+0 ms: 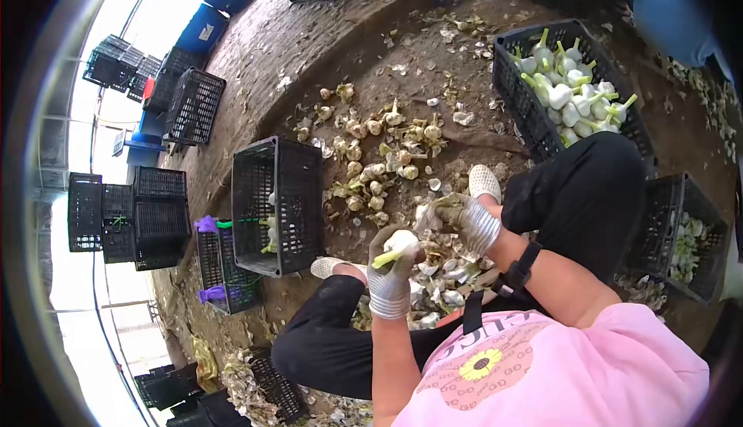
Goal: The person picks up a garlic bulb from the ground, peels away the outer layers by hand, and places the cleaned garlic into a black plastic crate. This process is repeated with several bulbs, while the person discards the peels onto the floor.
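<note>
In my gloved left hand [391,272] is a white garlic bulb [400,243], its cut green stem pointing down-left. My gloved right hand [468,222] is closed around pale, loose garlic skin [427,215], a short way up and right of the bulb. Unpeeled garlic bulbs [376,171] are spread over the dirt floor in front of my feet. Peeled skins [453,272] lie heaped between my legs, below both hands. A black crate [298,210] on its side or tilted, left of the bulbs, holds a few white bulbs.
At the upper right, a black crate [517,106] is full of white garlic with green stems. Another crate [700,288] with trimmings stands at the right. Stacked crates [161,210] and blue barrels [203,28] line the left. Part of another person [673,9] shows at top right.
</note>
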Available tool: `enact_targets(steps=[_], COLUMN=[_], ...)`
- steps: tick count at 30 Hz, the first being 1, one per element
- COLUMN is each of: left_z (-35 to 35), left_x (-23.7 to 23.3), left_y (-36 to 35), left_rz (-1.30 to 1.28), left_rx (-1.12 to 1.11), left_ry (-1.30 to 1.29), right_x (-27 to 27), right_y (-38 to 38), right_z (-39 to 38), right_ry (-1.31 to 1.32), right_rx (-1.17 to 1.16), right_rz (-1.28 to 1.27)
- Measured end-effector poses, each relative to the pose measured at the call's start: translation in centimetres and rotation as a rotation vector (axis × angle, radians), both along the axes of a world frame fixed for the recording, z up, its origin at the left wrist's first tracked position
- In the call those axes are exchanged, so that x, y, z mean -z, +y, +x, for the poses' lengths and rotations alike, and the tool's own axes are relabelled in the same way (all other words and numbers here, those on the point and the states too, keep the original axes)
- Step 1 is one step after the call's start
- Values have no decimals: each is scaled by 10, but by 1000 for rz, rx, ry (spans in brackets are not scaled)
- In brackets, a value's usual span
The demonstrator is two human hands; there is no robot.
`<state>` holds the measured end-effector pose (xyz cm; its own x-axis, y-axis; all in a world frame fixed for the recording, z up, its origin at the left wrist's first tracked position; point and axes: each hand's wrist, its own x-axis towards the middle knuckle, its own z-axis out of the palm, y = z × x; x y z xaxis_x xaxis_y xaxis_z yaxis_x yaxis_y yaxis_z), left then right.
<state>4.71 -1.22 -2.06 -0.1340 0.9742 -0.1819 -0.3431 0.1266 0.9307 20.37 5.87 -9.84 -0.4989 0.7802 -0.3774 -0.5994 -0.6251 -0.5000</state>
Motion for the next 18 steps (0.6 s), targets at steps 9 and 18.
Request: enact_targets(steps=[9, 18], left_z=[2, 7], left_x=[-14, -17], left_y=[-6, -7], left_rz=[184, 349], left_rx=[-82, 35], left_ry=[286, 810], right_x=[-18, -50], right_y=[-12, -14], right_z=[1, 6], right_ry=[-299, -177], right_rx=[-260, -373], right_rz=[432, 387])
